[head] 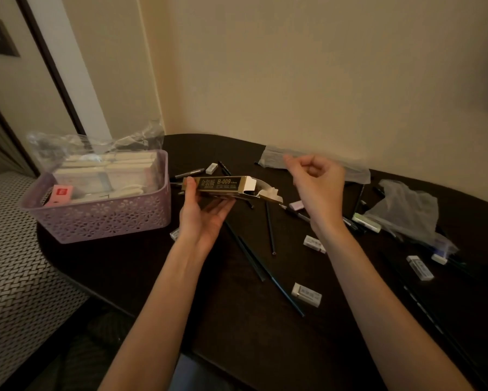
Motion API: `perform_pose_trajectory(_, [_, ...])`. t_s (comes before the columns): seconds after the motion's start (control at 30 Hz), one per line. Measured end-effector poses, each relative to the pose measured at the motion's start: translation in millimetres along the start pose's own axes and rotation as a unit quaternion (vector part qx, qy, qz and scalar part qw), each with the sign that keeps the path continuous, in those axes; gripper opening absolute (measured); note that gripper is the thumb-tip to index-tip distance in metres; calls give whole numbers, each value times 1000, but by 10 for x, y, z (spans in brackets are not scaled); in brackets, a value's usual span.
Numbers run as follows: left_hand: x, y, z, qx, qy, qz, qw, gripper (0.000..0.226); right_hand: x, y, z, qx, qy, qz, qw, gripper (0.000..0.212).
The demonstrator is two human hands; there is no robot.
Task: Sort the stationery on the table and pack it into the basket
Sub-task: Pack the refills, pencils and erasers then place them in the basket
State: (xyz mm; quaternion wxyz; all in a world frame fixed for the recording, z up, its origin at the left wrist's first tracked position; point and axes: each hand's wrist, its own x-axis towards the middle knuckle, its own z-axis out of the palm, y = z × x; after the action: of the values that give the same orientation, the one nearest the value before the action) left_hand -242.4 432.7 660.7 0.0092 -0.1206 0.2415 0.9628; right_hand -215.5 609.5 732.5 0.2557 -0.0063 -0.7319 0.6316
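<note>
While my left hand holds the box level above the tabletop, its open end points right, toward my other hand and the loose items. I grip it with the thumb on the near left end and the fingers spread beneath, which keeps the printed face up and leaves the mouth free. The end flap stands open, and pale torn card or paper shows at the mouth; I cannot tell whether anything is inside.

My right hand hangs in the air to the right of the box mouth, apart from it. Its fingers are curled inward with the thumb meeting the fingertips, and I see nothing between them. I judge this posture to be a pinch readied for the flap or for a pen, but the view does not settle which.

The basket sits on the left end of the tabletop, just beside the box, so a filled box needs only a short carry. It already holds pale flat packs and a pink item at its near left corner, with clear plastic wrap behind it.

Unsorted items lie to the right: dark pens crossing one another, and several erasers well apart. A crumpled bag lies at the far right. I judge most sorting is not yet done.
</note>
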Motion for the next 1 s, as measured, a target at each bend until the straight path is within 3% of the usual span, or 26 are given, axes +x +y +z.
perform_pose_trajectory(0.17, [-302,393,-38,12,-8,42,999,57,-148,217,129,-21,-51,42,998,19])
perform_pose_trajectory(0.3, [-508,682,-100,-1,-20,49,999,52,-145,366,370,-146,-175,53,972,8])
perform_pose_trajectory(0.43, [-694,804,-153,-9,-10,63,998,45,-55,457,660,-294,-297,-48,907,17])
perform_pose_trajectory(0.6, [-793,941,-208,-8,9,103,995,48,23,495,937,-421,-404,-191,789,23])
perform_pose_trajectory(1.0, [-867,1017,-328,-8,43,116,992,43,-76,383,1208,-526,-465,-371,608,16])
